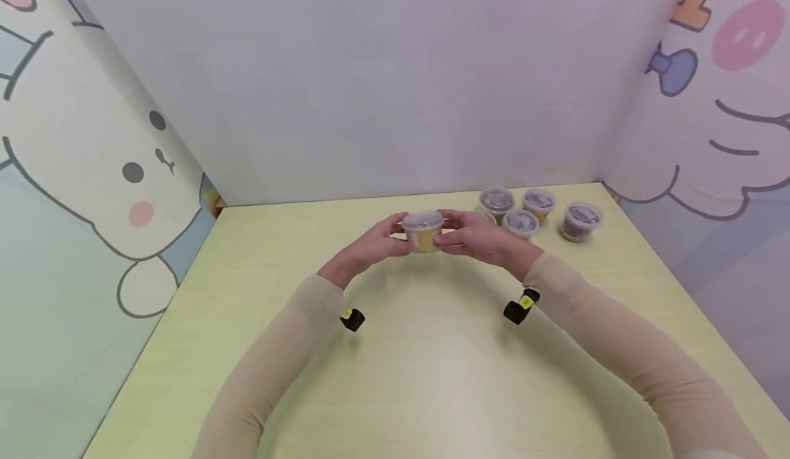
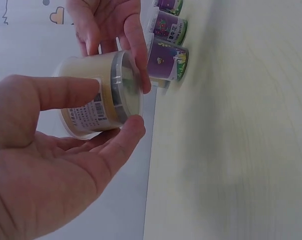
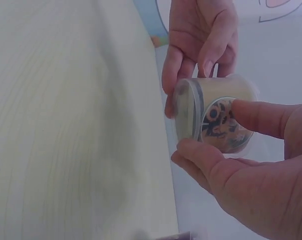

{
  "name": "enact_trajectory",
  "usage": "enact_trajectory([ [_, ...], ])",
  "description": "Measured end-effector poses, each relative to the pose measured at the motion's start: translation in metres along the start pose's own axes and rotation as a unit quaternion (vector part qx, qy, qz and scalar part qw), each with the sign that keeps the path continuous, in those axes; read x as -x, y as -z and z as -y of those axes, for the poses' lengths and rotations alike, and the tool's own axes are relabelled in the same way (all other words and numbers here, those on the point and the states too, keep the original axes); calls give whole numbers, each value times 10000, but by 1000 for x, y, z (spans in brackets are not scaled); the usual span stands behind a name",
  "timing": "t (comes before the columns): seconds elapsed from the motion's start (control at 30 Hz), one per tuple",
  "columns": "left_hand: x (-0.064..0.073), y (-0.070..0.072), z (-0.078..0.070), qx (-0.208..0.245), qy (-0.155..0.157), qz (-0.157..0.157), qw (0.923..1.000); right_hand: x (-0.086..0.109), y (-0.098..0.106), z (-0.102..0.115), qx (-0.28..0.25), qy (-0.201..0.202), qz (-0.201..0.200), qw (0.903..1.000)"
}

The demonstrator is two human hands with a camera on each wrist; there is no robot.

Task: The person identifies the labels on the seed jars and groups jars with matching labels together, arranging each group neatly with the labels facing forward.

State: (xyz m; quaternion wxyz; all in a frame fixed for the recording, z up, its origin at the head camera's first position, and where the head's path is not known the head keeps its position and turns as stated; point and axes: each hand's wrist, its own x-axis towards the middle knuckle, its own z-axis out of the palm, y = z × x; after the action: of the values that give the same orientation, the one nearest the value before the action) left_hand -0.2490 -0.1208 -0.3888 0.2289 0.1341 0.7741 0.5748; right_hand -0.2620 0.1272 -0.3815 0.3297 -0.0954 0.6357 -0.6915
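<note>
Holding one small lidded tub (image 1: 424, 237) between them, the left hand (image 1: 378, 241) and the right hand (image 1: 484, 238) are gripping it from opposite sides, thumbs lying on the near face and fingers reaching around behind. The tub is sitting directly between the two: right of the left hand, left of the right hand. Both hands are touching it, so neither is standing nearer. Its shape is squat; the axis from lid to base is running roughly upright, crossing the line that joins the hands, and the clear lid (image 1: 423, 219) is facing up. Its base is hanging apart from the table (image 1: 426, 349). Any further handling is, in my judgement, turning on this shared, opposed hold. A barcode label (image 2: 88, 112) is showing beside the left thumb, a round printed picture (image 3: 223, 125) beneath the right. Four other tubs (image 1: 496, 202) are standing grouped beyond the right hand, one partly hidden; a fifth is standing farther right.
</note>
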Motion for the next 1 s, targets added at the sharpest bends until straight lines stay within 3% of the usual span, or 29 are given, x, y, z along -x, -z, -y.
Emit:
enact_trajectory([
  [0.33,-2,-1,5,84,57,-146,9998,-2,-2,-4,-112,112,78,9998],
  [0.53,-3,-5,7,72,72,-304,9995,-4,-7,-7,196,165,-75,9996],
  [0.77,-2,-15,5,-52,-124,-682,9976,-6,-13,-7,528,279,-114,9981],
  [1.0,-2,-17,4,-226,-158,-1071,9939,-3,-16,-3,642,354,-165,9972],
])
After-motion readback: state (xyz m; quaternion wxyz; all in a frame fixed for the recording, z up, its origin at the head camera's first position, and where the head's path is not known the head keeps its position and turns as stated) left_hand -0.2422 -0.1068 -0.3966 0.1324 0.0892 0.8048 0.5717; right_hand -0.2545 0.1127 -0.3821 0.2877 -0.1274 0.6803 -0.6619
